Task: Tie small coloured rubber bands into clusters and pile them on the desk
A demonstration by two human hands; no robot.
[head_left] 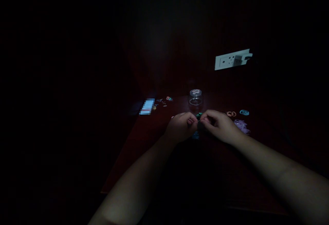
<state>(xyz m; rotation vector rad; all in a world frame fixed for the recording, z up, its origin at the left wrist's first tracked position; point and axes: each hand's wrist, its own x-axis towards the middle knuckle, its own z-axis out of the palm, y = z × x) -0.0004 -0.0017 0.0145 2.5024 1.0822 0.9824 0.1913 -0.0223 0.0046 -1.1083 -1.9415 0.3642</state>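
Note:
Over the dark red table, my left hand [182,126] and my right hand [218,125] meet with fingertips pinched almost together. Between them runs a thin elastic band [199,121], mostly covered by the fingers. Green bands [199,114] lie just beyond the fingertips, and blue bands [195,135] lie below them, partly covered by my left hand. To the right of my right hand are a purple pile of bands [241,126], orange rings [231,114] and blue rings [244,112]. A clear lidded jar [195,98] stands behind my hands.
A lit phone [147,106], its screen blurred, is at the table's left edge. Several small coloured bands [164,101] lie scattered beside it. On the wall, a white socket plate [228,60] holds a plug [246,57]. The surroundings are very dark.

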